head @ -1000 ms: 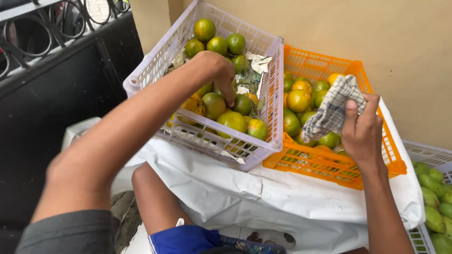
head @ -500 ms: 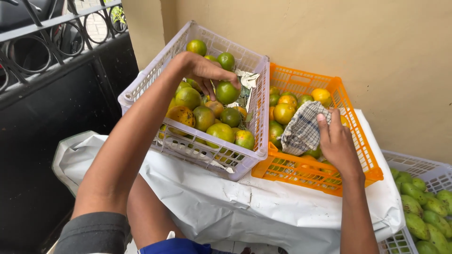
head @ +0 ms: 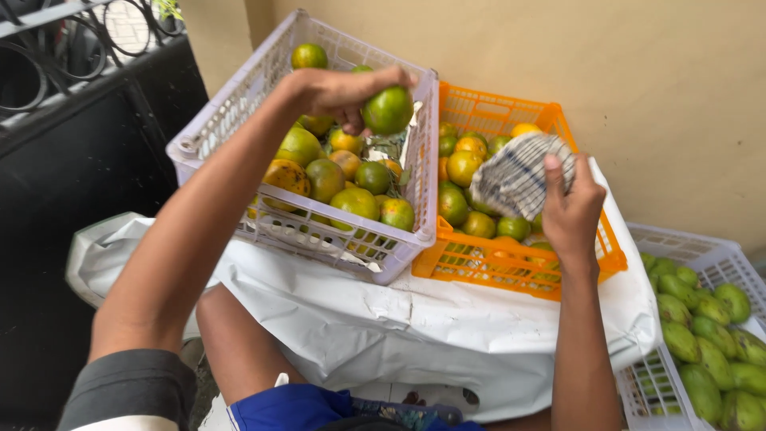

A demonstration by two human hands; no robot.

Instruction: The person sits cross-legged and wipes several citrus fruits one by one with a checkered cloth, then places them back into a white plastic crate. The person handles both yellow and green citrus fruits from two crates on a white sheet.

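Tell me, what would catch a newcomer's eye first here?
Likely the left hand lifting a green citrus fruit above the tilted lilac crate of fruit. Beside it, the right hand holds a checked cloth over the orange crate, both crates resting on a white sack.

We see a green orange (head: 388, 110) in the left hand (head: 339, 92) and a white cloth (head: 515, 175) with dark blue checks in the right hand (head: 571, 209). The left crate (head: 239, 104) is pale lilac, its fruit green, yellow-green and orange with brown blotches. The middle crate (head: 511, 263) is bright orange, holding green and orange fruit. The far-right crate (head: 686, 243) is white with plain green fruit. The sheet (head: 431, 335) beneath is white, the wall (head: 622, 72) tan, the railing (head: 64, 48) black, the shorts (head: 295, 407) blue.
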